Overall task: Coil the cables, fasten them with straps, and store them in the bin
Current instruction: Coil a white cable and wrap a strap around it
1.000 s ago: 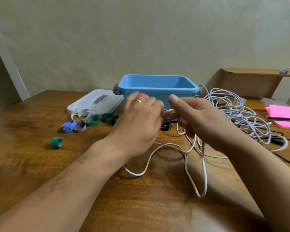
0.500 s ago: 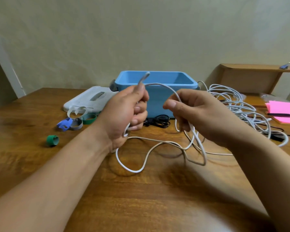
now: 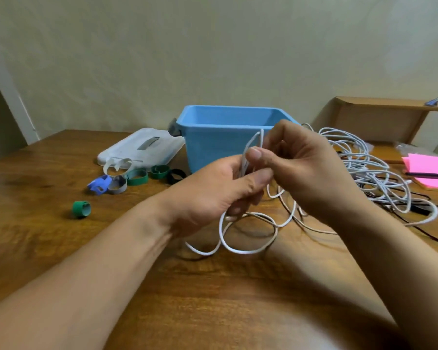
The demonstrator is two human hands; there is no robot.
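My left hand [image 3: 213, 195] grips loops of a white cable [image 3: 248, 248] above the wooden table [image 3: 61, 248], in front of the blue bin [image 3: 213, 145]. My right hand [image 3: 301, 168] pinches the same cable just above the left hand's thumb, with a strand standing up between the fingers. Two loops hang below the left hand and touch the table. The rest of the white cable lies in a loose tangle [image 3: 364, 168] to the right. Rolled straps [image 3: 137, 176] in green, grey, blue and black lie left of the bin, and one green strap [image 3: 81, 209] sits apart.
The bin's white lid [image 3: 142, 147] lies flat to its left. Black cables [image 3: 427, 210] run under the white tangle at right. Pink notes with a pen [image 3: 430, 173] sit at the right edge. A cardboard box [image 3: 379, 122] stands behind the tangle.
The hands have come together. The cable end that the left hand held up is now folded into loops in that hand, and the right hand has moved in to pinch the strands.
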